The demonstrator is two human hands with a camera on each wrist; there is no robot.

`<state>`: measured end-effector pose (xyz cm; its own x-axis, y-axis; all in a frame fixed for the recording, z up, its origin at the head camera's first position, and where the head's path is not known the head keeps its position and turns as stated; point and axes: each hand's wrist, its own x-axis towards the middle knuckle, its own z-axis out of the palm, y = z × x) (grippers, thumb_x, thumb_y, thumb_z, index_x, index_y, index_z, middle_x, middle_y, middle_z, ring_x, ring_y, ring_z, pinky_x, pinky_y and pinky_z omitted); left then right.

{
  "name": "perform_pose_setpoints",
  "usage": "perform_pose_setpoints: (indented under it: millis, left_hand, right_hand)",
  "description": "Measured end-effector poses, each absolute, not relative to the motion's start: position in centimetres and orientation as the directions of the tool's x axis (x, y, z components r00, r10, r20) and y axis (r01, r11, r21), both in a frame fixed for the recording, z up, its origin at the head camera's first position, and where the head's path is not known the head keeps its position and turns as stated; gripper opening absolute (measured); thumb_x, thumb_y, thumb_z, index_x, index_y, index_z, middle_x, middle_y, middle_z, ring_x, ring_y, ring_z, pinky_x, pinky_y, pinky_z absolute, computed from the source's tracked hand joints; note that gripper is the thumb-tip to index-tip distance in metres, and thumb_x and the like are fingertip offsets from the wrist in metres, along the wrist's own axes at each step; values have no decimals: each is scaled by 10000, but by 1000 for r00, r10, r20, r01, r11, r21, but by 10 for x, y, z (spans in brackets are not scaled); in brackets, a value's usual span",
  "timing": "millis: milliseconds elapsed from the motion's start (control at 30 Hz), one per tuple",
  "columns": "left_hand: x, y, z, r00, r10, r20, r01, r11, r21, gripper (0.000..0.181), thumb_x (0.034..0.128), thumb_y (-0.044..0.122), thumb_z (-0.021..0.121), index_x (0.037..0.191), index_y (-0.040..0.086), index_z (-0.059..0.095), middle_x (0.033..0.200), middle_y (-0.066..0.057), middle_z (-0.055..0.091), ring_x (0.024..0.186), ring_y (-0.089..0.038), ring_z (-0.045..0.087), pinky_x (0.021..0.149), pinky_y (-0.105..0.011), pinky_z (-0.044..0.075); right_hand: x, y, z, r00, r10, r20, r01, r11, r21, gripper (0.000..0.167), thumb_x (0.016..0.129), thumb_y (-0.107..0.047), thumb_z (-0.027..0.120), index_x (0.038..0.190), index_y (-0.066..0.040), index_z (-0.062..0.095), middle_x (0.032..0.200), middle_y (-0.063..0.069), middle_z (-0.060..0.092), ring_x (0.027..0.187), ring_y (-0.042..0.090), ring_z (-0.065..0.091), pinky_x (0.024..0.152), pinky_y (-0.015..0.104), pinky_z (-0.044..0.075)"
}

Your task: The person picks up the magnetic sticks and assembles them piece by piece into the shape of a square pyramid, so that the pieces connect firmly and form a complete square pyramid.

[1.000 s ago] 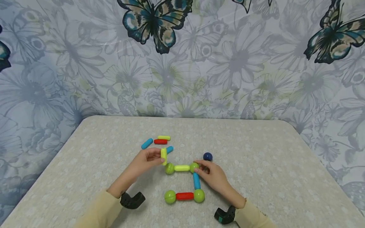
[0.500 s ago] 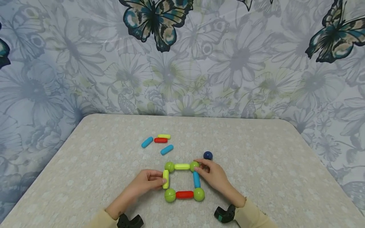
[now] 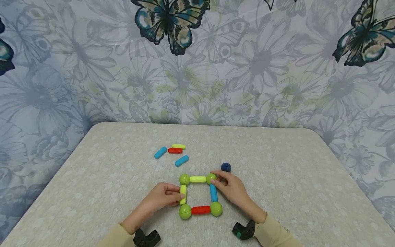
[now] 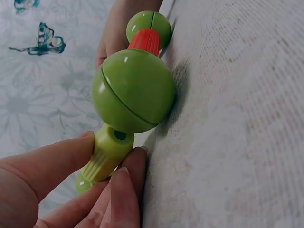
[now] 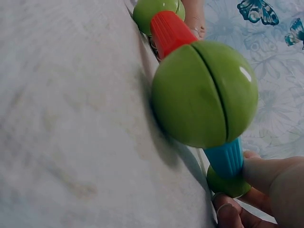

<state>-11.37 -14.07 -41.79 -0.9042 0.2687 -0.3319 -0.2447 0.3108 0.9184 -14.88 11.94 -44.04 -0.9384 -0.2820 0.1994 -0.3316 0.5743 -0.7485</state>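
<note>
Four lime-green balls (image 3: 185, 211) mark the corners of a square on the pale table (image 3: 284, 178). Reading that square as a clock in the head view, a yellow rod (image 3: 198, 179) spans twelve, a blue rod (image 3: 214, 193) three and a red rod (image 3: 201, 210) six. At nine, the left hand (image 3: 162, 197) pinches a second yellow rod (image 3: 183, 192) between thumb and fingers; the rod's dark-centred near end shows just beside the corner ball between seven and eight, but I cannot tell whether they touch. Between one and two, the right hand (image 3: 231, 185) grips a corner ball (image 3: 209, 178), with a navy ball (image 3: 226, 167) just beyond. Loose blue (image 3: 181, 161), red (image 3: 175, 150) and yellow rods (image 3: 178, 146) lie toward eleven.
</note>
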Motion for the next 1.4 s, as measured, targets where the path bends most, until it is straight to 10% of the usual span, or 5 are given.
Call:
perform_pose_setpoints:
  millis: [1400]
  left_hand:
    - [-121,-139,-410,-951,302,-58,118,532,839,638,802,221,760,1290,-79,479,764,30,630,650,-112,578,544,-263,474]
  right_hand:
    - [-152,121,-435,-931,-325,168,-332,554,-764,252,867,-192,691,1100,-97,677,749,-60,526,600,87,443,529,229,374]
